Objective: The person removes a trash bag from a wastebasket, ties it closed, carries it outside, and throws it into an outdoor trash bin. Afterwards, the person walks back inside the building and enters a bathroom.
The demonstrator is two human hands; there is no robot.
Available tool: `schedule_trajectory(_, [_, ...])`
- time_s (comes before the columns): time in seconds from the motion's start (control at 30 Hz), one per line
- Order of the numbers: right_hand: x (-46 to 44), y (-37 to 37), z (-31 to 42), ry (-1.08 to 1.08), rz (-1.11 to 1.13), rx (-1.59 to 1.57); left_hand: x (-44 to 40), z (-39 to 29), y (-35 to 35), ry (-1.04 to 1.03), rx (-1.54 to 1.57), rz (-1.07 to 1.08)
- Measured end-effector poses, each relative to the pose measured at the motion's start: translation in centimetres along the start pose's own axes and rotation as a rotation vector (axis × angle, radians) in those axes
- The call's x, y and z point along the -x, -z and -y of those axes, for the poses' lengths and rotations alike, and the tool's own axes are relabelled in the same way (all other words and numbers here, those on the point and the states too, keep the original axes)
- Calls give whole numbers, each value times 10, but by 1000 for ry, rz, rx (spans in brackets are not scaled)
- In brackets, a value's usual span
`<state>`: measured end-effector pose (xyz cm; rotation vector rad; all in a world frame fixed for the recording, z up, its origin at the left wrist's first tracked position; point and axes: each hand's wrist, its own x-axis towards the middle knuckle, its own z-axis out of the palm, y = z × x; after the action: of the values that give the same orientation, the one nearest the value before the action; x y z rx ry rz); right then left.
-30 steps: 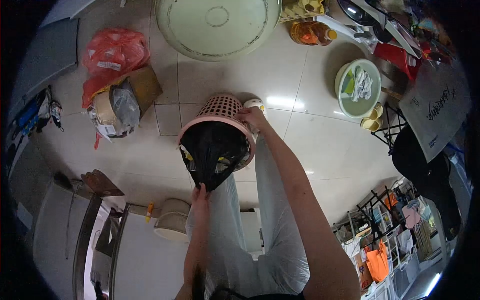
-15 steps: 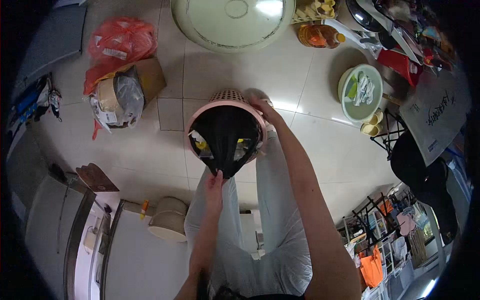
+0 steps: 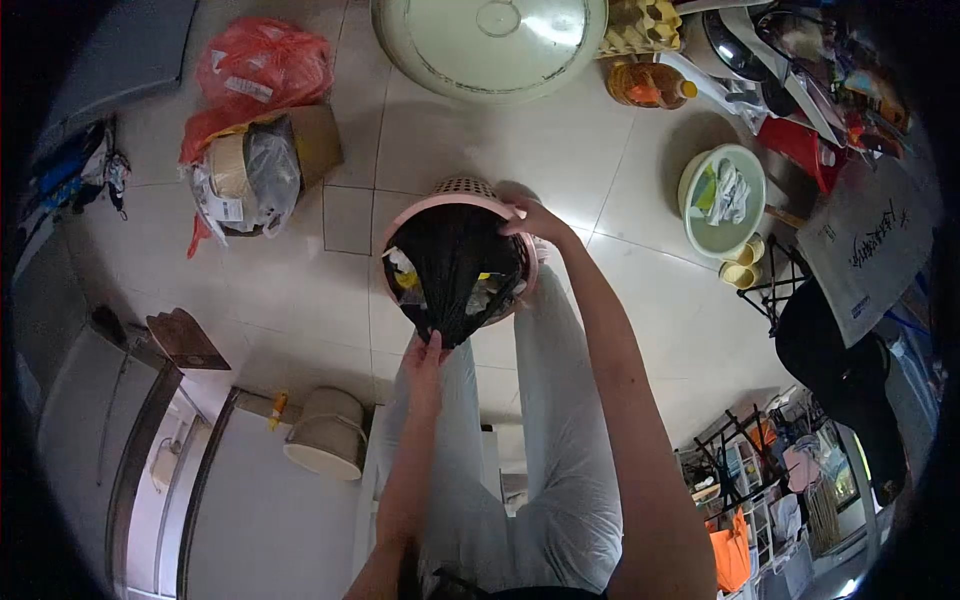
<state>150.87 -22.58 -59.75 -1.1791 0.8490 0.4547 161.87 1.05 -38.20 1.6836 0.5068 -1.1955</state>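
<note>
The gathered tip of the black bag (image 3: pixel 458 265) was best gripped as a thick bunch rather than a single layer, since thin film like that could easily have been torn. A slow, even pull toward 6 o'clock seemed right, with the pink basket (image 3: pixel 462 187) braced at the opposite part of its rim so that it was not dragged along. Its mouth was tipped toward the person, so a modest tilt was advisable: white and yellow scraps (image 3: pixel 404 268) were exposed in a gap at about 9 o'clock and might have been spilled. The film was stretched in folds down the middle of the mouth, and care was needed with both side gaps.

The basket was held in front of the shins, above the tiled floor (image 3: pixel 430 130) in view; whether its base was supported there could not be told. At about 6 to 7 o'clock on the mouth, the bag's tip was clamped between the thumb and fingers of the left hand (image 3: pixel 425 362), its forearm angled up from below. At 1 to 2 o'clock, the rim was clasped by the bent fingers of the right hand (image 3: pixel 538 222), the arm extended; whether film was also pinched there could not be told.
</note>
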Motion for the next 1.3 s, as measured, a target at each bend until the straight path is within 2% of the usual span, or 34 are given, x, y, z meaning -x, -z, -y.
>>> schedule_trajectory(0.17, [-9, -1, -14, 10, -70, 116, -1, 8, 6, 49, -36, -13])
schedule_trajectory(0.3, [-4, -5, -8, -24, -152, 72, -3, 8, 4, 28, 12, -6])
schedule_trajectory(0.6, [-3, -4, 17, -74, -57, 126, -7, -1, 13, 12, -17, -22])
schedule_trajectory(0.73, [-17, -10, -5, -132, -172, 196, -4, 0, 19, 32, -83, -19])
schedule_trajectory(1.0, [-26, -5, -4, -114, -49, 190, 24, 6, 25, 29, -86, -76])
schedule_trajectory(1.13, [-30, -3, -4, -62, 157, 283, 40, 1, 22, 46, -118, -116])
schedule_trajectory(1.2, [-25, -4, 4, -128, 81, 224, 50, -9, 14, 69, -103, -206])
schedule_trajectory(1.3, [-27, -3, 0, -145, 10, 162, 58, -20, 5, 45, -19, -178])
